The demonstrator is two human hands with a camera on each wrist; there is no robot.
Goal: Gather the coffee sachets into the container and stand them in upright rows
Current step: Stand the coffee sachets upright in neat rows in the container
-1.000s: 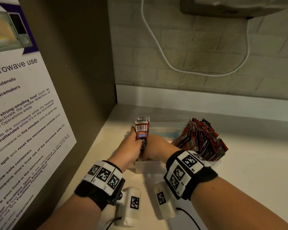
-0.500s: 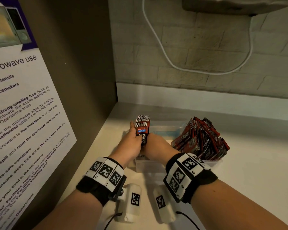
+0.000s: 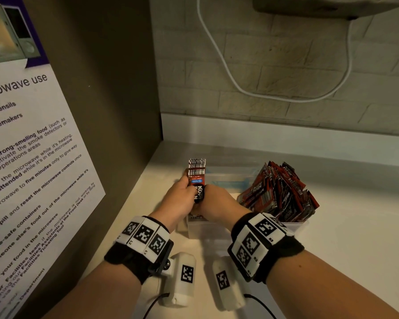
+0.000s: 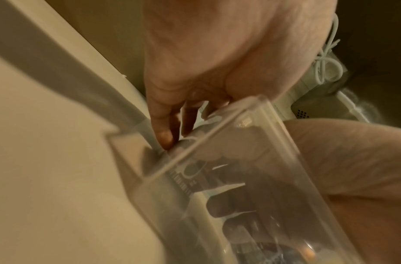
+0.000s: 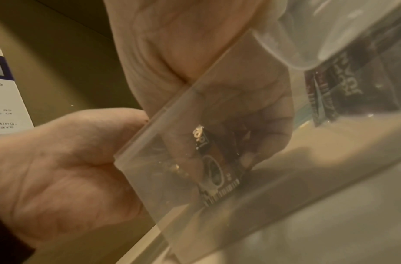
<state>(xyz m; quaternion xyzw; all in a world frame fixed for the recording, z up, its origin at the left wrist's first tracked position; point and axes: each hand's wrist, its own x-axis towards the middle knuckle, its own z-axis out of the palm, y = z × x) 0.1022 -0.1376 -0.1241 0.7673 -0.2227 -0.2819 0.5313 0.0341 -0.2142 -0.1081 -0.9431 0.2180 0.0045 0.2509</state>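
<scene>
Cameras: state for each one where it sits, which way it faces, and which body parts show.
Head: looks forward and down at the counter; shows both forearms, left hand and right hand gripping the sachet stack.
Left wrist: looks along the left hand at the clear container.
Right wrist: looks along the right hand through the container wall.
Shared: all three views show both hands and the container.

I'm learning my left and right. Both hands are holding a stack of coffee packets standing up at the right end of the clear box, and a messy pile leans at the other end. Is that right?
Almost. The head view shows the left hand and right hand holding the stack upright at the left end of the clear box. The messy pile leans at the right end.
</scene>
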